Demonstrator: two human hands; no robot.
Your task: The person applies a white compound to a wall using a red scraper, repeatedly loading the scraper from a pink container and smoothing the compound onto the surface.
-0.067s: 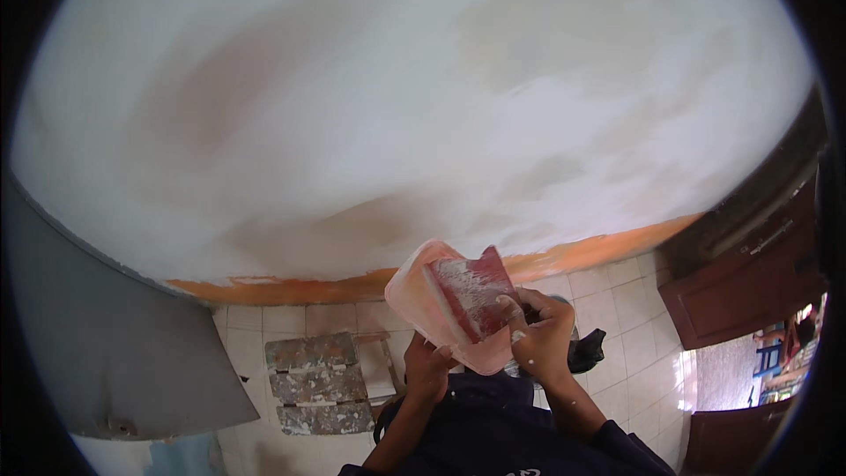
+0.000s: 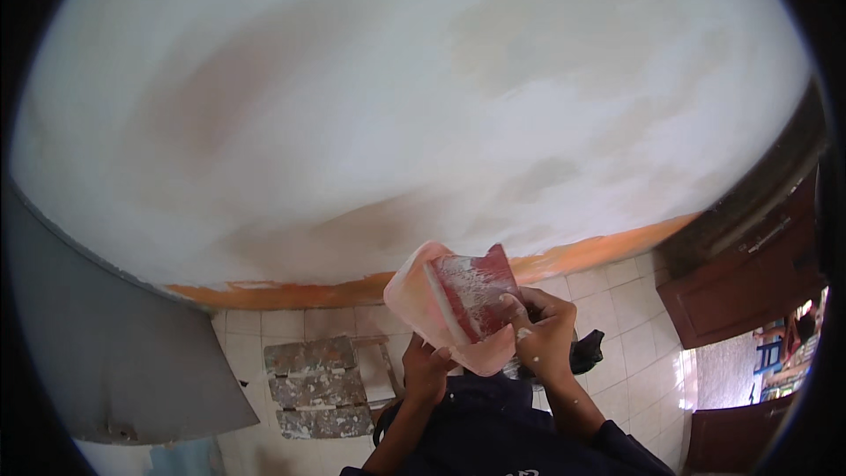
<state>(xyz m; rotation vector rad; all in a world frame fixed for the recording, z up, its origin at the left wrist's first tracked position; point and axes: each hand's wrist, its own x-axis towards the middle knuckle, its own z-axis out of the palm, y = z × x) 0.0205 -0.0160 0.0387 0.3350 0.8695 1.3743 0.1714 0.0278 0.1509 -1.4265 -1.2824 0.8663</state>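
My left hand (image 2: 426,370) grips the lower left edge of a pale pink plastic tray (image 2: 407,295), whose inside is smeared with whitish paste. In my right hand (image 2: 548,342) is a dark red flat scraper (image 2: 500,275), coated with streaks of white paste. The thumb presses on the blade's near face, while the other fingers are partly hidden behind it. The scraper lies over the tray, and a pale ridge of paste runs along its left edge. White specks dot my right hand and forearm.
Ahead rises a white wall (image 2: 352,123) with greyish patches and an orange band (image 2: 608,247) along its foot. A paint-spattered slatted wooden stool (image 2: 319,388) stands at lower left, beside a grey panel (image 2: 115,335). A black object (image 2: 589,353) and brown door (image 2: 745,291) are at right.
The scraper has shifted very slightly to the right with my right hand. Otherwise the hands and tray are nearly where they were.
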